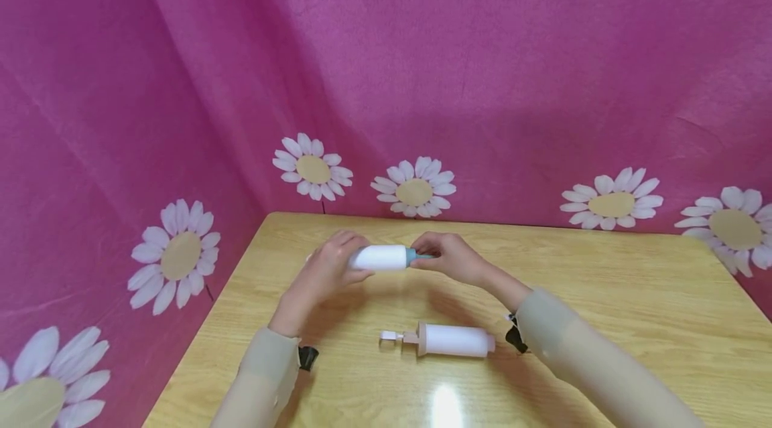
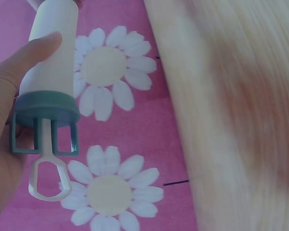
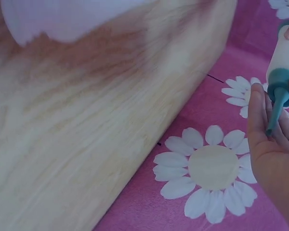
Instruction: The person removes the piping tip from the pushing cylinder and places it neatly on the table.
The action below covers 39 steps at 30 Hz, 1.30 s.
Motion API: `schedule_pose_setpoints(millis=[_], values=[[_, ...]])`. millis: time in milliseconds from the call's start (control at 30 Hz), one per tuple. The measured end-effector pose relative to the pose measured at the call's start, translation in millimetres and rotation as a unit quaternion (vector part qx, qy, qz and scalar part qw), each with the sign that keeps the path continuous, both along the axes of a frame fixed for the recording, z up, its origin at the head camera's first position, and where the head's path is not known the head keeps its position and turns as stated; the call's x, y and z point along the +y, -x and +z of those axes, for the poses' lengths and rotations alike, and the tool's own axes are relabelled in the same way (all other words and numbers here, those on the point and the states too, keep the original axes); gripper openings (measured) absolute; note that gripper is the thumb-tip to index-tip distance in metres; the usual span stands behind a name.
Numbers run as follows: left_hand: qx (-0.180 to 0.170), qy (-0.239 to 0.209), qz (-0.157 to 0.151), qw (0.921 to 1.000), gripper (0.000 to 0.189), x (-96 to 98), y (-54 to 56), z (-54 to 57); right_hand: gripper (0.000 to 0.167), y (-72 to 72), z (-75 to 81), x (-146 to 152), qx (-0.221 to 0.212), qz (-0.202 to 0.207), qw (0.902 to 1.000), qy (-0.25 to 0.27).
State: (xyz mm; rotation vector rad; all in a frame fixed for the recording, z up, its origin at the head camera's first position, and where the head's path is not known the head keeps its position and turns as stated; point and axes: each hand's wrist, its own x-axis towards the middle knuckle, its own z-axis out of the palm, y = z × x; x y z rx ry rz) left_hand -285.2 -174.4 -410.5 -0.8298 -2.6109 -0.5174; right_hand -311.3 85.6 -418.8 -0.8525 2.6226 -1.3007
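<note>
A white balloon pump [image 1: 381, 258] with teal ends is held level above the table between both hands. My left hand [image 1: 333, 262] grips its barrel, the thumb lying along the white side in the left wrist view. Below that thumb show the pump's teal finger frame [image 2: 47, 108] and white pull ring [image 2: 50, 178]. My right hand [image 1: 449, 258] pinches the other end at the teal collar, thumb on one side and fingers on the other. The tapered teal nozzle [image 3: 277, 113] points in toward the right palm. A second pump [image 1: 455, 340], white with beige-pink ends, lies on the table nearer me.
The wood-grain table [image 1: 603, 321] runs up to a pink cloth [image 1: 512, 80] printed with white daisies, hung behind and at the left. Black wrist straps [image 1: 308, 358] sit below both sleeves. The second pump's ring handle [image 1: 389, 338] points left.
</note>
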Motion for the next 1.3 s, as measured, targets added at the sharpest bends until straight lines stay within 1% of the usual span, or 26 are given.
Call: schedule_pose_setpoints(millis=[100, 233, 400, 567, 700, 933, 1167, 1300], values=[[-0.004, -0.007, -0.007, 0.9999, 0.045, 3.7, -5.9, 3.4, 0.028, -8.6, 1.1, 6.9, -0.025, -0.006, 0.9992, 0.029], [-0.010, -0.017, -0.016, 0.9997, 0.046, 9.3, -17.3, 6.9, 0.032, -23.7, 2.5, 16.0, -0.052, -0.017, 0.9972, 0.051], [-0.008, -0.031, -0.032, 0.9990, 0.046, 16.6, -32.4, 9.5, 0.034, -43.0, 0.9, 25.4, -0.061, -0.030, 0.9952, 0.070], [0.005, -0.028, -0.046, 0.9985, 0.045, 23.7, -43.0, 8.0, 0.034, -58.0, -2.5, 33.9, -0.069, -0.043, 0.9939, 0.074], [0.007, -0.027, -0.053, 0.9982, 0.044, 29.4, -48.4, 5.6, 0.033, -65.2, -6.7, 39.9, -0.075, -0.045, 0.9926, 0.085], [-0.016, -0.021, -0.062, 0.9977, 0.044, 44.6, -54.8, 2.2, 0.035, -80.0, -13.6, 54.7, -0.086, -0.060, 0.9893, 0.102], [-0.003, -0.014, -0.093, 0.9956, 0.044, 64.4, -63.0, 0.1, 0.033, -99.0, -17.3, 74.5, -0.098, -0.073, 0.9839, 0.131], [0.000, -0.014, -0.110, 0.9938, 0.044, 75.5, -69.8, 0.2, 0.034, -110.6, -17.6, 86.4, -0.112, -0.083, 0.9819, 0.128]])
